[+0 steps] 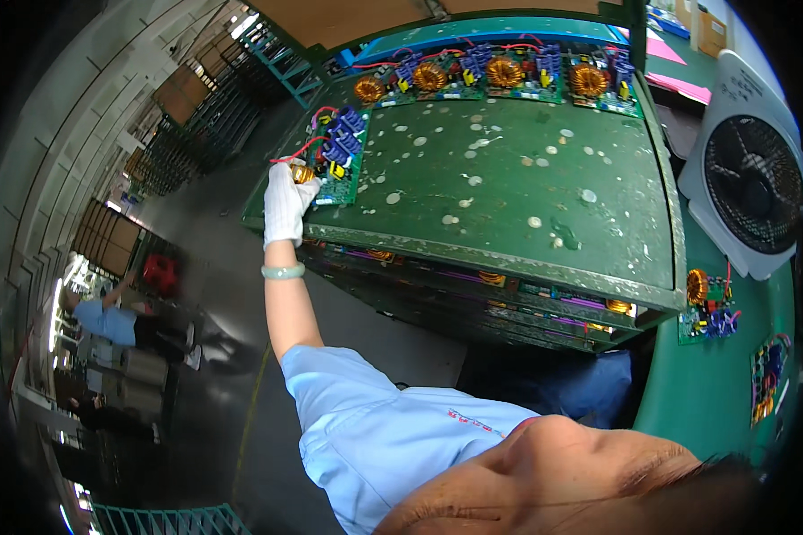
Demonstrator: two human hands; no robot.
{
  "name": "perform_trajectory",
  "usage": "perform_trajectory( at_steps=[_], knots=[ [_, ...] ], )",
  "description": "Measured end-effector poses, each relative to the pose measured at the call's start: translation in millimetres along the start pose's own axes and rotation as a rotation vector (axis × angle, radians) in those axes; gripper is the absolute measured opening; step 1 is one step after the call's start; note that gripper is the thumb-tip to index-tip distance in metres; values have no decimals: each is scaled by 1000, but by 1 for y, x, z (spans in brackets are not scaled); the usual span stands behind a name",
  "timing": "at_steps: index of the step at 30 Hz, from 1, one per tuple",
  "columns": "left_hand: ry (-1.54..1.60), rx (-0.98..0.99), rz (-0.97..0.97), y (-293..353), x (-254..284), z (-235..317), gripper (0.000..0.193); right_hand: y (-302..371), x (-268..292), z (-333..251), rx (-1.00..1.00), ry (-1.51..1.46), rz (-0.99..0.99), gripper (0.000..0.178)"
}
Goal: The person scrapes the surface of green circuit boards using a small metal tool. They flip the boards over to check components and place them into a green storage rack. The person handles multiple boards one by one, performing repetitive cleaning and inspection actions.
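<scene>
My left hand, in a white glove, is closed at the near left corner of a green circuit board, beside its copper-wound coil. The board carries dark blue coils, yellow parts and red wires. It lies on the left end of a worn green shelf top spotted with pale marks. A pale green bangle circles my left wrist. The glove hides the fingertips and part of the coil. My right hand is out of view.
Several similar circuit boards line the shelf's far edge. Lower tiers hold more. A grey fan stands at the right. Two boards rest on the green bench. Another person is at the far left, near a red object.
</scene>
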State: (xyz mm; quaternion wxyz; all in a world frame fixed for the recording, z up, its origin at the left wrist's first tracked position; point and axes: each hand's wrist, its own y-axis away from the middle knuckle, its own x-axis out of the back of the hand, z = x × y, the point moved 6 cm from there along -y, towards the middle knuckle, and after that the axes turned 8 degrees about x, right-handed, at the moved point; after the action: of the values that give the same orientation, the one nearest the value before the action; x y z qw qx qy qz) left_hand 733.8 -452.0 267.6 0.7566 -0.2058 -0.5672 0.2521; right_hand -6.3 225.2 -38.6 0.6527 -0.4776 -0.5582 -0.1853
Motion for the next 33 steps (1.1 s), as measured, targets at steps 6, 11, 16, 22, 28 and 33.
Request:
perform_trajectory(
  at_steps=[6, 11, 16, 22, 28, 33],
  knots=[
    [12, 216, -261, -74, -53, -110, 58, -20, -1, -50, 18, -86, 5, 27],
    [-73, 218, -379, -142, -96, -96, 65, -23, -7, -83, -22, -162, -1, 27],
    [-331, 409, -347, -172, -109, -123, 74, -39, -14, -126, -23, -280, -43, 27],
    [-127, 443, -296, -175, -128, -118, 100, -44, 1, -141, -46, -316, -43, 27],
    [-71, 261, -315, -152, -111, -76, 105, -55, -2, -146, -32, -352, -71, 28],
    [-142, 373, -286, -163, -132, -79, 107, -55, 5, -149, -57, -370, -63, 28]
  ],
)
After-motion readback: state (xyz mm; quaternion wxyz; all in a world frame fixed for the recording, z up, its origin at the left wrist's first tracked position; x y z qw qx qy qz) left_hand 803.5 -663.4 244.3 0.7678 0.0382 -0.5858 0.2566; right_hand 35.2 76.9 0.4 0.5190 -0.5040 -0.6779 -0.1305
